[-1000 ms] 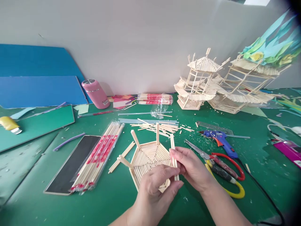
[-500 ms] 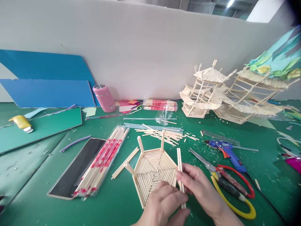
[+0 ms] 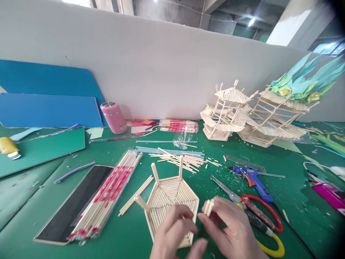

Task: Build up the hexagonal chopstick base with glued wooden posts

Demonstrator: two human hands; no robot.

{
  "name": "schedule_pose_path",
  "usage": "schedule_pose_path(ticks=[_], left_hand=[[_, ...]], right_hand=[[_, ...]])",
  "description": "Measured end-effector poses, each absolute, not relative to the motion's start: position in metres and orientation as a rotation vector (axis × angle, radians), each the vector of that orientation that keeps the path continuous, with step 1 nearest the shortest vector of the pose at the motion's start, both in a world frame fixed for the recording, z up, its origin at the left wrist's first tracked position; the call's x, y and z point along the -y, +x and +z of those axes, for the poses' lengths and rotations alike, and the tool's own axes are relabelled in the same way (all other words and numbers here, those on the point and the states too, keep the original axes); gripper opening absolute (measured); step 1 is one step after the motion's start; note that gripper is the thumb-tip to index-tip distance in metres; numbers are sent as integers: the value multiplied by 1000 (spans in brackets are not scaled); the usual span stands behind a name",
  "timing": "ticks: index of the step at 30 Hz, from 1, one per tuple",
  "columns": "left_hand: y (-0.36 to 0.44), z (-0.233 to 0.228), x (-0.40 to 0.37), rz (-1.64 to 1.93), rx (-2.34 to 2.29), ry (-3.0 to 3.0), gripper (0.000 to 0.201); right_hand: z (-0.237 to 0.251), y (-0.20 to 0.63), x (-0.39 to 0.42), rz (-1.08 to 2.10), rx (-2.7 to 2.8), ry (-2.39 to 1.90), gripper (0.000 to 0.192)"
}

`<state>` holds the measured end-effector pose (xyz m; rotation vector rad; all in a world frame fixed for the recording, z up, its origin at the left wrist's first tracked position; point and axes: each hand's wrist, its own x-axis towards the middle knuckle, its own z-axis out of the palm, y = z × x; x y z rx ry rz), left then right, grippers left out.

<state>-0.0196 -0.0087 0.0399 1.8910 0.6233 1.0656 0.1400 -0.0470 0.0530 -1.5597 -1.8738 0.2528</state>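
I have tipped the sticks (image 3: 208, 207) end-on in my right hand (image 3: 231, 233), pinching them. My left hand (image 3: 175, 233) touches the stick base (image 3: 172, 201); three posts stand, more are missing.

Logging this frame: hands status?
Right hand pinches short wooden sticks. Left hand rests on hexagonal wooden-stick panel. Red-handled scissors beside.

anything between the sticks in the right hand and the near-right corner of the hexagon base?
Nothing visible. The right hand pinches the paired sticks just right of the hexagonal stick base; only bare green mat shows in the gap. The left hand rests on the base's near edge, covering part of it.
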Motion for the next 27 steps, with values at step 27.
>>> schedule_pose_path(ticks=[27], left_hand=[[-2,82,-17,840,-715,1293,25]], right_hand=[[66,158,23,1203,294,-1000,21]])
